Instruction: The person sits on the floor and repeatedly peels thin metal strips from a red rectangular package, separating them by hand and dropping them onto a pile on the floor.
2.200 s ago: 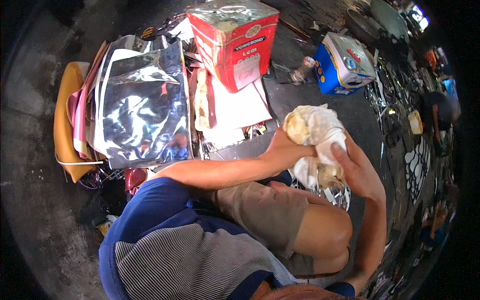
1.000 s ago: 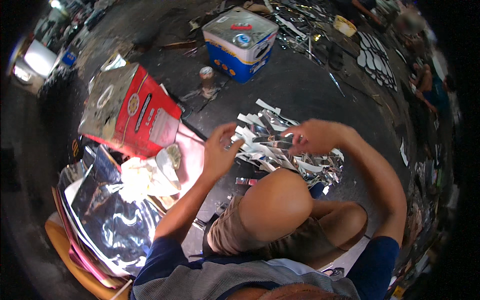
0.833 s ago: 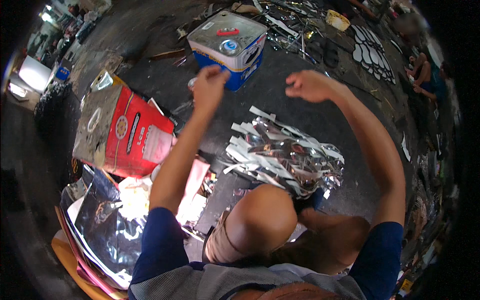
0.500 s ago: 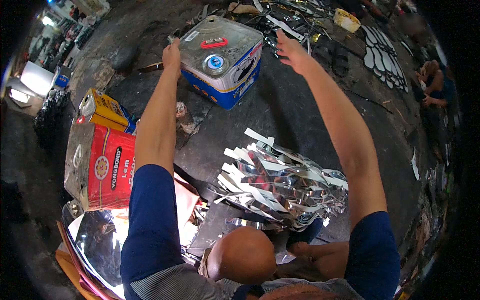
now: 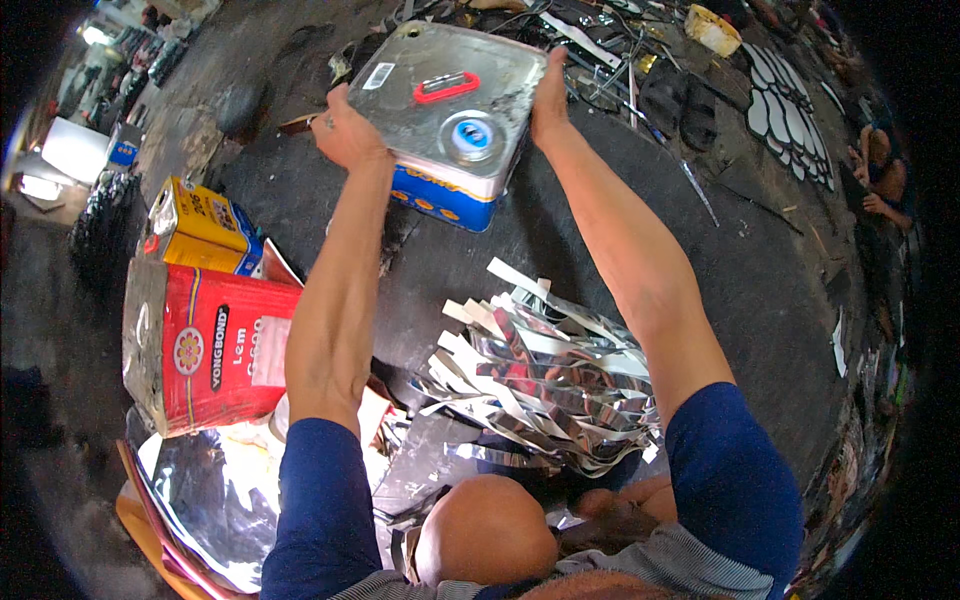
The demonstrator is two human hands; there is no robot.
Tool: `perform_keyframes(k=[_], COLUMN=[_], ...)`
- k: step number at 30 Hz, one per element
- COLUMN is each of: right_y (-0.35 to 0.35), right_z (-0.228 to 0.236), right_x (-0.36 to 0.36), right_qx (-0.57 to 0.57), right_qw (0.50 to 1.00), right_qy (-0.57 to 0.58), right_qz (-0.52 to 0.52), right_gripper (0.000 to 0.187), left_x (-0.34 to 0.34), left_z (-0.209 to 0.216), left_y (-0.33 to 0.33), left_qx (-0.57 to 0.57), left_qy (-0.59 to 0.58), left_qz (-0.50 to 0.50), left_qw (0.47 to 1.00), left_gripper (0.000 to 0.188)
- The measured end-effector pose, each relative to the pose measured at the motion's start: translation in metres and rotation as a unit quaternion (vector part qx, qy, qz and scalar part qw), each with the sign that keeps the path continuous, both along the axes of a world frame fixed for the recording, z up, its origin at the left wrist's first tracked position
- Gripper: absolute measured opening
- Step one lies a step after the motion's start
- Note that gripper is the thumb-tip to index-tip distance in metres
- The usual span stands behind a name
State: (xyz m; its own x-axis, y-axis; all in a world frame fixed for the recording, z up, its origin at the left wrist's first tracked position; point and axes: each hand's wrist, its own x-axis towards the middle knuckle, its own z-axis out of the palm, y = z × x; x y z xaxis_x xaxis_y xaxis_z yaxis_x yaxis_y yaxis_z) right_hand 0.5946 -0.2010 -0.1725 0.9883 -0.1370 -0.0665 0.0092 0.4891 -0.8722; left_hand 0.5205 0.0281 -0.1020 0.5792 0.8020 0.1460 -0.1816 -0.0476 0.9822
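Left hand (image 5: 348, 132) and right hand (image 5: 550, 97) far forward, around the square tin (image 5: 425, 115)

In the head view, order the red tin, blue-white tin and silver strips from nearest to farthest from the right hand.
1. Blue-white tin, touching the right hand, leftward.
2. Silver strips, below.
3. Red tin, lower left.

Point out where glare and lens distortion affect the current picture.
Head view: harsh glare washes out part of the shiny sheet, lower left; head view: bright reflections streak the strips; head view: the can shows only a dull sheen on top; head view: fisheye curvature, with black corners.
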Motion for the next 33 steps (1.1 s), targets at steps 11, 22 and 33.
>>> perform_keyframes(k=[11, 22, 33], right_y=[-0.099, -0.279, -0.366], right_z=[0.066, 0.100, 0.037], right_x=[-0.089, -0.228, -0.335], right_qx=[0.289, 0.152, 0.042], right_qw=[0.929, 0.984, 0.961], right_qy=[-0.162, -0.076, 0.020], right_qz=[0.163, -0.060, -0.272], right_gripper=[0.093, 0.084, 0.075], left_x=[-0.054, -0.144, -0.285], left_z=[0.034, -0.008, -0.036], left_y=[-0.114, -0.296, -0.338], left_qx=[0.075, -0.282, -0.253], left_qy=[-0.042, -0.058, 0.001], left_qz=[-0.086, -0.341, -0.439], left_qw=[0.993, 0.895, 0.862], left_gripper=[0.043, 0.045, 0.038])
